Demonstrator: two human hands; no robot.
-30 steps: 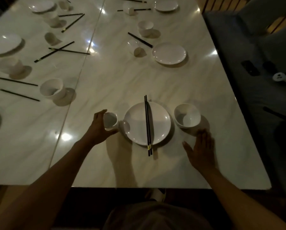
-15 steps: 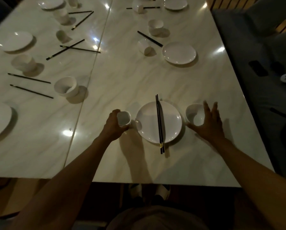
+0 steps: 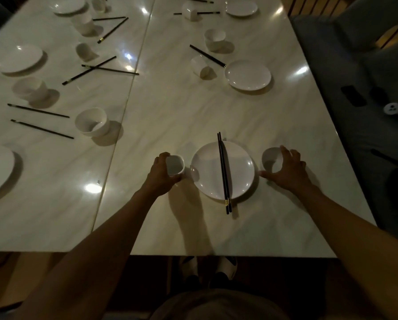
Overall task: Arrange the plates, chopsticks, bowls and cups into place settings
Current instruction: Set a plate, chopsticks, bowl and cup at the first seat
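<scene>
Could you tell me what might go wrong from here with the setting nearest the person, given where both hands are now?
1. The chopsticks lie loose across the plate, overhanging both rims; a nudge could roll them off.
2. The left hand holds the cup close to the plate's rim, so shifting it may knock them together.
3. The right hand grips the bowl by its rim and side, so it could tip if lifted.

1. Plate [image 3: 207,172]: six, three left and three right
2. Bowl [image 3: 270,158]: five, three left and two right
3. Cup [image 3: 175,166]: five, two left and three right, the far ones hard to tell from bowls
4. Chopsticks [image 3: 223,167]: one pair near, about nine further sticks, the far ones unclear
</scene>
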